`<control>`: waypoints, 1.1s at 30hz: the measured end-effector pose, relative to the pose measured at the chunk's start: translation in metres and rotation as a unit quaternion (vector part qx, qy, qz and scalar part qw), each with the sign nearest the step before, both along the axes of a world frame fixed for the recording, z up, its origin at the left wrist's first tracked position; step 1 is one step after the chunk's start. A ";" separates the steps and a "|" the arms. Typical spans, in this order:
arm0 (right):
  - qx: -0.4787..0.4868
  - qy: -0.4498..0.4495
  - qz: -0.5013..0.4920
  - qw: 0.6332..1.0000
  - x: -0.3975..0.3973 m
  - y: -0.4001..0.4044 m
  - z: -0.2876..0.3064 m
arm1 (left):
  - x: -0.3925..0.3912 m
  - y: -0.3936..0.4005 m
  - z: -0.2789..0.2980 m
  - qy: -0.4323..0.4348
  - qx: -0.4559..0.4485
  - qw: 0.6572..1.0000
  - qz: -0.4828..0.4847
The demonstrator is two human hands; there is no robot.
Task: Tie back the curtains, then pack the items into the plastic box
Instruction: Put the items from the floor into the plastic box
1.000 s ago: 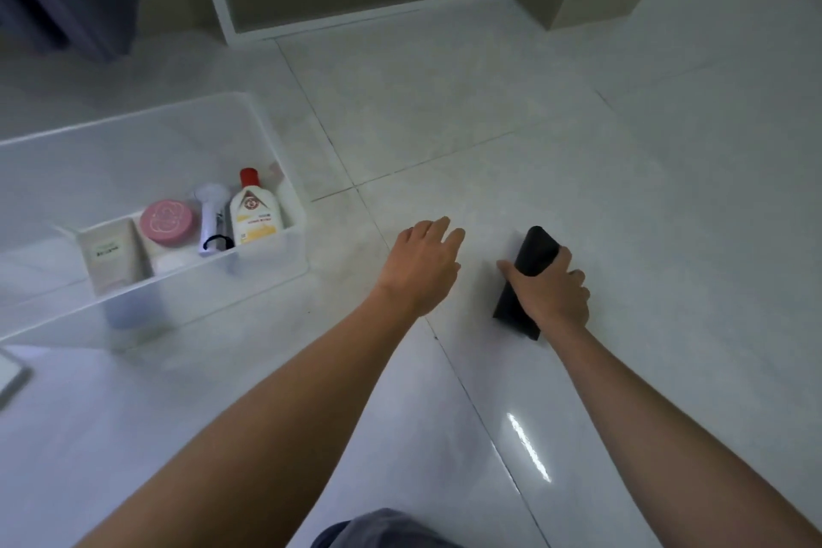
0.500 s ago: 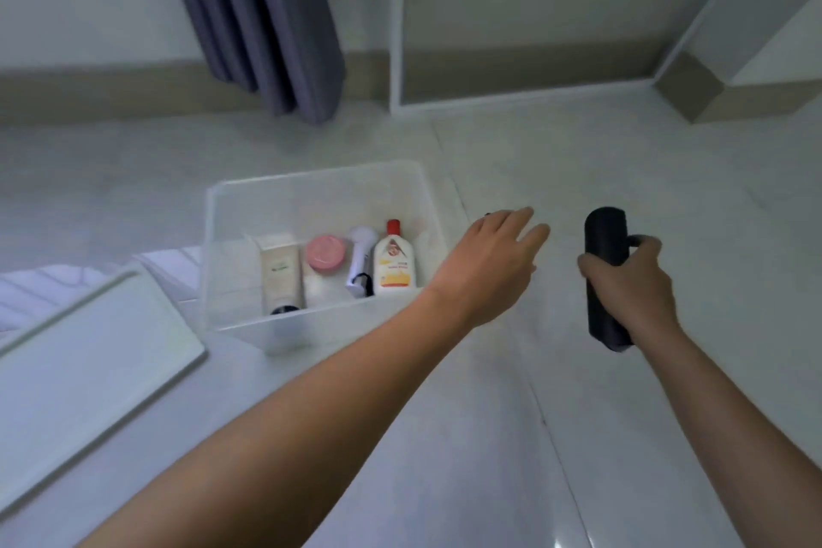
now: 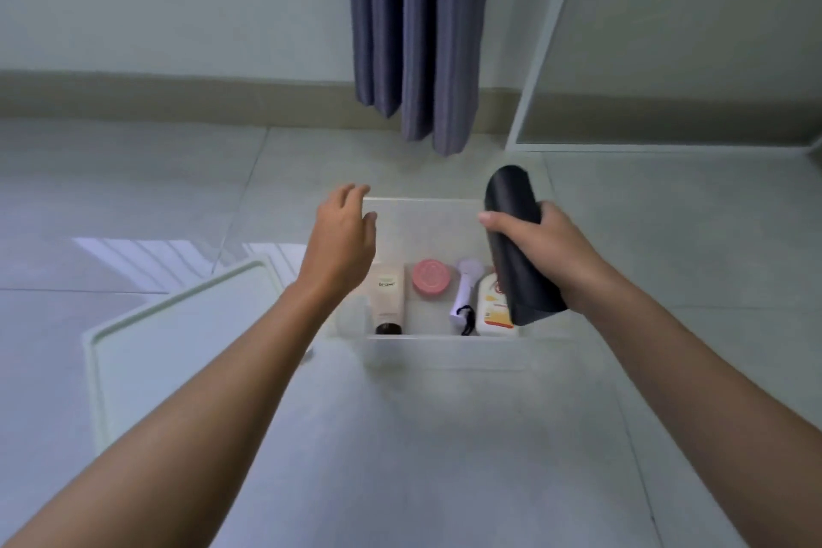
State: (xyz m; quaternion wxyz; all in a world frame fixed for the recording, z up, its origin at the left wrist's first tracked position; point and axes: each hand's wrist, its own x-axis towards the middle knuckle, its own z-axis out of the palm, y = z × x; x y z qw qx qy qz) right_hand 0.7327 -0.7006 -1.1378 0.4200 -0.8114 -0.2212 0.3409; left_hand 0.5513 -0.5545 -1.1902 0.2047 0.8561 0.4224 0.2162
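Nearest on the floor is a white lid (image 3: 178, 352), lying flat just left of the clear plastic box (image 3: 445, 352), which has a beige tube (image 3: 390, 294), pink round jar (image 3: 429, 277), white handheld device (image 3: 465, 298) and white-and-yellow bottle (image 3: 493, 307) lined up along its near wall. Over the box, the right hand (image 3: 538, 245) has thumb and fingers wrapped around a black cylinder (image 3: 518, 245), while the left hand (image 3: 340, 245) hovers holding nothing, fingers loosely relaxed. Further back a grey-blue curtain (image 3: 413, 36) hangs by the wall.

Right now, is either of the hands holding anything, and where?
The right hand grips the black case around its middle. The left hand holds nothing.
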 end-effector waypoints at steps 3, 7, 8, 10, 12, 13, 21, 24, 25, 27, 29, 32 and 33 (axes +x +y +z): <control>-0.027 0.071 0.035 0.997 -0.019 0.019 -0.025 | -0.010 -0.005 -0.015 -0.028 -0.060 0.997 0.042; -0.047 0.102 0.061 0.992 -0.035 0.035 -0.055 | -0.008 -0.004 -0.017 -0.061 -0.073 0.994 0.060; -0.047 0.116 0.062 0.990 -0.036 0.039 -0.060 | -0.008 -0.005 -0.016 -0.063 -0.072 0.994 0.059; -0.059 0.152 0.061 0.985 -0.037 0.047 -0.071 | -0.008 -0.007 -0.014 -0.060 -0.071 0.994 0.058; -0.076 0.174 0.066 0.980 -0.039 0.053 -0.081 | -0.009 -0.008 -0.015 -0.060 -0.070 0.994 0.060; -0.083 0.180 0.069 0.978 -0.041 0.056 -0.085 | -0.009 -0.008 -0.014 -0.060 -0.069 0.994 0.059; -0.087 0.261 0.069 0.959 -0.055 0.082 -0.099 | -0.008 -0.011 -0.009 -0.032 -0.072 0.995 0.056; -0.089 0.254 0.083 0.959 -0.061 0.088 -0.101 | -0.007 -0.010 -0.011 -0.029 -0.076 0.995 0.065; -0.089 0.239 0.083 0.963 -0.062 0.089 -0.102 | -0.007 -0.009 -0.012 -0.029 -0.076 0.994 0.067; -0.087 0.200 0.078 0.973 -0.063 0.090 -0.103 | -0.007 -0.008 -0.015 -0.030 -0.076 0.994 0.070; -0.085 0.167 0.066 0.980 -0.063 0.090 -0.106 | -0.007 -0.008 -0.016 -0.033 -0.074 0.994 0.069; -0.102 0.113 0.077 0.985 -0.063 0.091 -0.110 | -0.007 -0.007 -0.016 -0.038 -0.066 0.995 0.066; -0.106 0.104 0.083 0.985 -0.061 0.092 -0.112 | -0.007 -0.007 -0.016 -0.040 -0.063 0.995 0.066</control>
